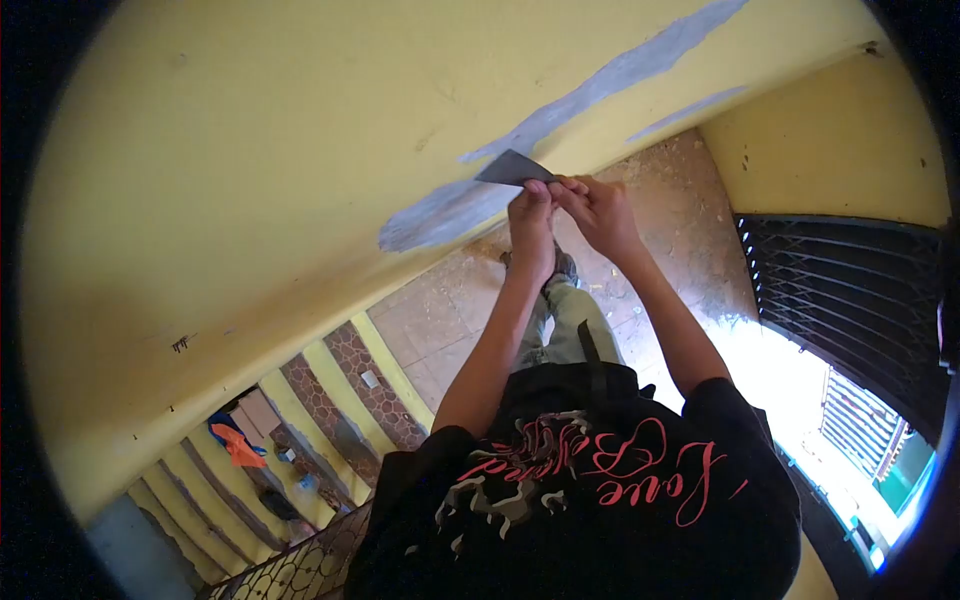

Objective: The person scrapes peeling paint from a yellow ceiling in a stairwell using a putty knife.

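A dark grey flat sheet [515, 168], folded or bent to a pointed shape, is held out in front of the yellow wall [300, 130]. My left hand [532, 225] pinches its lower edge with the thumb on top. Close beside it, my right hand [598, 212] has its fingers closed at the sheet's right end. Behind the sheet, a long grey patch [440, 218] runs diagonally along the wall. Whether the sheet touches the wall is unclear.
Yellow-edged steps [350, 375] descend at lower left, with an orange cloth [238, 446] and small items on them. A metal railing [300, 560] borders them. A dark folding gate [850, 290] stands at right, beside bright daylight. Tiled floor [430, 315] lies below.
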Demonstrator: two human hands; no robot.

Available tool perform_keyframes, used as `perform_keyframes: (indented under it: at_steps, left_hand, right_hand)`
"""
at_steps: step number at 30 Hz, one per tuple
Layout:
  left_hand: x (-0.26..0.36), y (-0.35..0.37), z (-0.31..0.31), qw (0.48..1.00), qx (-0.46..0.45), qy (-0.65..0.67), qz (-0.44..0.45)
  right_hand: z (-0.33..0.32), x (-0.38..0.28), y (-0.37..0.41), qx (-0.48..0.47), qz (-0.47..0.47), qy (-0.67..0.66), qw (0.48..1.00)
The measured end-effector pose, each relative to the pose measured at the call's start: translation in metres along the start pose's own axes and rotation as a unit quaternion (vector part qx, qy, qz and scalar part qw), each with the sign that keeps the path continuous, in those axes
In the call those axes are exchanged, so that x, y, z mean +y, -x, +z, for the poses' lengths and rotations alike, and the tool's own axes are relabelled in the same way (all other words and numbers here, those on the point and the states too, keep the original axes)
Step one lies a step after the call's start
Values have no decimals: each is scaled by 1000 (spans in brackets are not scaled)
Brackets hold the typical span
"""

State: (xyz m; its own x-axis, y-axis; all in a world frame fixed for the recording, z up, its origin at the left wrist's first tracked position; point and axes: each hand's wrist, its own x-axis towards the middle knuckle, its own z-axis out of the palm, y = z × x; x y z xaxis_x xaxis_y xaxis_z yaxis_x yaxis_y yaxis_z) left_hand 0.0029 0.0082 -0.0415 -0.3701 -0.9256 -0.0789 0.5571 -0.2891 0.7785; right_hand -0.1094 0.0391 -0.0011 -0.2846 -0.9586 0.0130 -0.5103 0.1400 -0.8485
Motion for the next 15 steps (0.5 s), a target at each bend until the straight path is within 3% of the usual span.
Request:
perform_keyframes:
  at_steps: [4, 8, 9, 10, 11, 15]
  left_hand:
    - [-5, 0, 3, 995, -3, 10, -97]
    - [6, -6, 5, 999, -20, -22, 22]
    - [1, -5, 2, 999, -19, -21, 14]
    - [-5, -11, -1, 1000, -10, -13, -14]
    - [-9, -15, -3, 999, -3, -4, -35]
    - [9, 1, 8, 999, -44, -26, -17]
  right_hand:
    - [1, 16, -4, 1, -34, -44, 998]
    - [4, 19, -18, 29, -75, -53, 995]
    - [4, 22, -14, 26, -99, -45, 994]
    - [1, 11, -14, 18, -38, -45, 998]
    - [2, 9, -9, 19, -39, -44, 998]
    - [-6, 7, 9, 12, -30, 48, 998]
